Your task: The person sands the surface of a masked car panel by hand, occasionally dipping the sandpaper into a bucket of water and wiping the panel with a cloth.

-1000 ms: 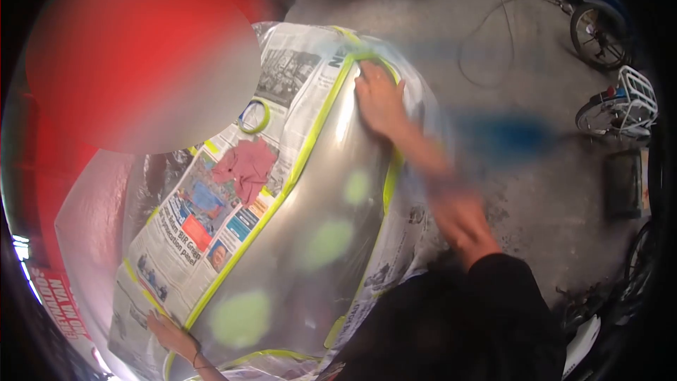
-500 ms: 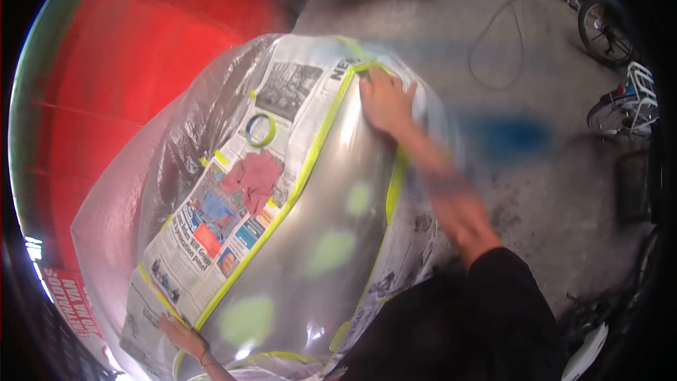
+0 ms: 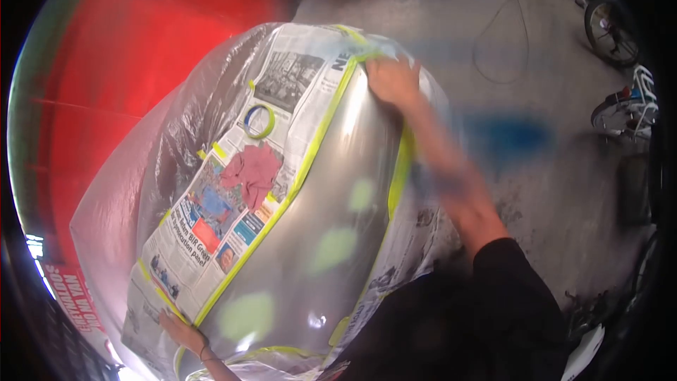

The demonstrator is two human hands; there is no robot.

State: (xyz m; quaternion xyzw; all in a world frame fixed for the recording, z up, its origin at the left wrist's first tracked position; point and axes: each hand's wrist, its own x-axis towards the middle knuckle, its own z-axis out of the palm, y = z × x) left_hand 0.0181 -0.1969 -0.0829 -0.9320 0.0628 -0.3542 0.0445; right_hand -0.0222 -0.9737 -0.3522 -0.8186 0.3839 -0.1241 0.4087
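A bare, silvery curved panel (image 3: 303,240) carries several pale green patches and is bordered by yellow-green masking tape (image 3: 278,215). Newspaper (image 3: 176,254) covers the surface to its left. At the panel's far end, my right hand (image 3: 393,83) lies on the taped corner with fingers stretched out, slightly blurred. Down at the near left, my left hand (image 3: 182,331) rests on the newspaper beside the tape, its fingers extended. On the newspaper sit a roll of masking tape (image 3: 271,122) and a crumpled reddish cloth (image 3: 254,175), neither touched by a hand.
Clear plastic sheeting (image 3: 116,212) drapes around the newspaper. A large red surface (image 3: 141,49) fills the left background. A thin hose or cable (image 3: 525,42) lies looped on the grey floor (image 3: 437,14). Bicycle-like wheels (image 3: 610,32) stand at the right edge.
My right hand stays at the far corner, shifting slightly, with its fingers less spread. My left hand keeps its place. The view has moved a little.
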